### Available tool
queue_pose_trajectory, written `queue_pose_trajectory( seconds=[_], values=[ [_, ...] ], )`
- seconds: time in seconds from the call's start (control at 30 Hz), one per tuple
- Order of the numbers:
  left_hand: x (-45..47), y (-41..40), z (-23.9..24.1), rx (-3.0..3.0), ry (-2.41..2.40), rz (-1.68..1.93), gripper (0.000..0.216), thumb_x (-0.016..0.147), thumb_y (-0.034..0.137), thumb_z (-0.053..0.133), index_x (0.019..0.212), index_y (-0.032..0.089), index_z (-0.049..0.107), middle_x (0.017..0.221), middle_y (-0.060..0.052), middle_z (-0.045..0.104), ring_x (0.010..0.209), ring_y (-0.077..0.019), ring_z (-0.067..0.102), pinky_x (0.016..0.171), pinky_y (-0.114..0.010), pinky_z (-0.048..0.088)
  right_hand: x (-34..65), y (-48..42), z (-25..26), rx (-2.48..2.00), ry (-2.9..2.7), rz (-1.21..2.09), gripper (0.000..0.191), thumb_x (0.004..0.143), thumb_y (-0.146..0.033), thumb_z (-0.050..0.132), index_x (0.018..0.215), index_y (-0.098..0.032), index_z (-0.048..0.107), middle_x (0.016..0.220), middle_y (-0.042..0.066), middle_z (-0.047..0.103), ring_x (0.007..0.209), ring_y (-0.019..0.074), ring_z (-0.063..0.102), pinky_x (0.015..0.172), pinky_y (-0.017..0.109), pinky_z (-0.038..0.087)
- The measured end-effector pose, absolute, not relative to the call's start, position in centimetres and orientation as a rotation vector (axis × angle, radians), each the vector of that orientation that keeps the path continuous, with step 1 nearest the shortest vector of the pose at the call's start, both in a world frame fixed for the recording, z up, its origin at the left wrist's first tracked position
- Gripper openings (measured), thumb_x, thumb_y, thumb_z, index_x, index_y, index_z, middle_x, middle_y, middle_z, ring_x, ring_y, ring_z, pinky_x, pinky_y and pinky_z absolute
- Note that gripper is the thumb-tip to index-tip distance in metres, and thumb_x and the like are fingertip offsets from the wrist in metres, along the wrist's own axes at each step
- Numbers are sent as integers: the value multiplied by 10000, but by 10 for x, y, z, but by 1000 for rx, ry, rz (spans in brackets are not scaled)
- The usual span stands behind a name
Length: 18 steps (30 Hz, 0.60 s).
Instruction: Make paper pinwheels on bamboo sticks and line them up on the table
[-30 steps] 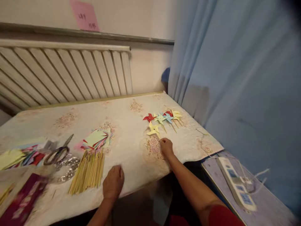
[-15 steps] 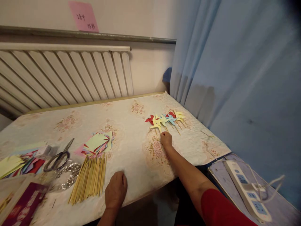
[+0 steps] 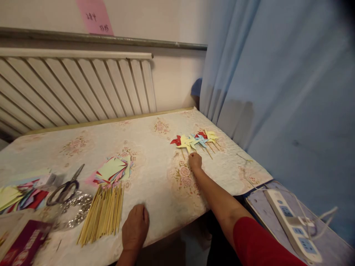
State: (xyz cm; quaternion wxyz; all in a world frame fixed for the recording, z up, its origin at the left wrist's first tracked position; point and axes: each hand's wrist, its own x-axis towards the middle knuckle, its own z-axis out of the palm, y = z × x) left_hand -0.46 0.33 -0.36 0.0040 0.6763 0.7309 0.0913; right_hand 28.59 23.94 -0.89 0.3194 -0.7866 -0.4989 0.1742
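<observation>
My right hand reaches out over the table, its fingers closed around the thin stick of a yellow paper pinwheel. This pinwheel is at the front of a row of pinwheels in red, light blue and yellow, among them a red pinwheel and a blue pinwheel, their sticks pointing toward me. Close to the table's near edge, my left hand rests curled into a loose fist, with nothing visible in it. Just left of it lies a bundle of thin wooden sticks.
Left of the sticks are a dish of shiny small metal pieces, scissors, coloured paper and a purple box. A paper stack lies behind the sticks. At right are a power strip and a blue curtain.
The view has shifted slightly, moving the left-side items a little left in the picture. My right hand still grips the yellow pinwheel's stick, and my left hand stays at the near edge.
</observation>
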Motion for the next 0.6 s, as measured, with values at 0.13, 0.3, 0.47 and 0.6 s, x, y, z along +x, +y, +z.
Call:
queue_pose_trajectory(
  seconds=[0.13, 0.3, 0.47, 0.6],
  values=[
    [-5, 3, -5, 2126, 2289, 298, 227, 970, 271, 337, 895, 197, 538, 890, -50, 610, 877, -191, 588, 694, -311, 363, 284, 242, -9, -2090, -1317, 455, 206, 838, -200, 532, 861, -181, 736, 884, 80, 730, 833, 173, 636, 701, 224, 415],
    [-5, 3, -6, 2123, 2302, 294, 230, 967, 268, 344, 881, 196, 545, 880, -49, 614, 854, -184, 589, 677, -304, 361, 281, 245, -9, -2119, -1306, 445, 220, 855, -216, 515, 881, -183, 731, 904, 90, 728, 865, 185, 643, 704, 234, 423],
    [-3, 2, -3, 2124, 2313, 288, 239, 969, 271, 338, 900, 196, 555, 885, -51, 615, 858, -181, 591, 678, -298, 368, 279, 246, -8, -2136, -1301, 429, 220, 859, -218, 512, 864, -186, 729, 906, 100, 724, 870, 193, 645, 705, 246, 430],
    [-3, 2, -3, 2125, 2309, 290, 240, 966, 269, 343, 903, 193, 561, 890, -57, 618, 859, -184, 588, 681, -300, 374, 277, 245, -7, -2136, -1300, 411, 220, 849, -203, 513, 858, -179, 731, 907, 113, 723, 861, 202, 646, 692, 255, 432]
  ],
)
